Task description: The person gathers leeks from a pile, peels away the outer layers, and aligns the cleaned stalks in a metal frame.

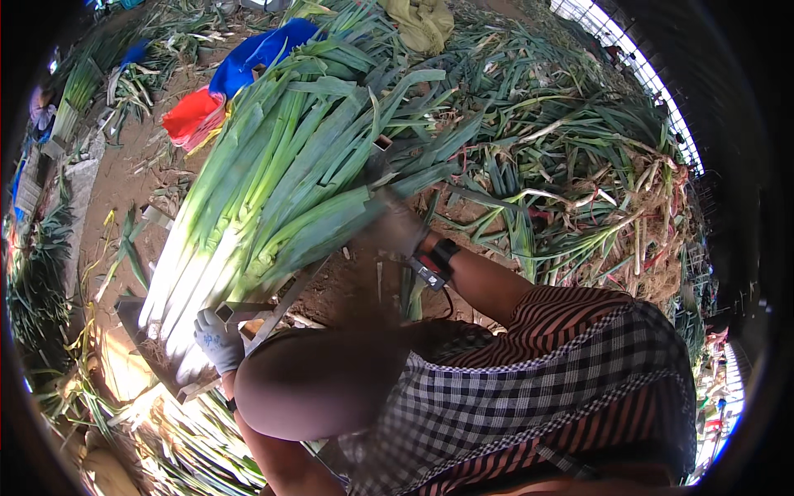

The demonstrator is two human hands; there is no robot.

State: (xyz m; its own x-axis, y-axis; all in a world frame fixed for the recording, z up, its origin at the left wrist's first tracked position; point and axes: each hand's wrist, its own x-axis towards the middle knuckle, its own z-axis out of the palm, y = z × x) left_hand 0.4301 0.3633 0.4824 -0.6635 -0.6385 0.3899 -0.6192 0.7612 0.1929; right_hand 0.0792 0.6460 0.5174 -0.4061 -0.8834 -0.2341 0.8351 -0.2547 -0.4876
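A big bundle of leeks (248, 198) lies slantwise in front of me, white root ends near and left, green leaves far and right. It rests on a low metal stand (285, 298). My left hand (219, 341), in a pale glove, is against the white stalks near the root ends, beside a square metal tube (240, 312). Its fingers look stretched out along the stalks, not wrapped round them. My right hand (395, 225), also gloved, is smeared by motion beside the green leaves, right of the bundle; its fingers cannot be made out.
A wide heap of loose leeks (562, 157) covers the ground to the right. Blue cloth (260, 56) and a red bag (194, 118) lie beyond the bundle. Yellow ties (87, 331) and leaf scraps (190, 434) lie at the left. My bent knee (314, 384) is close to the stand.
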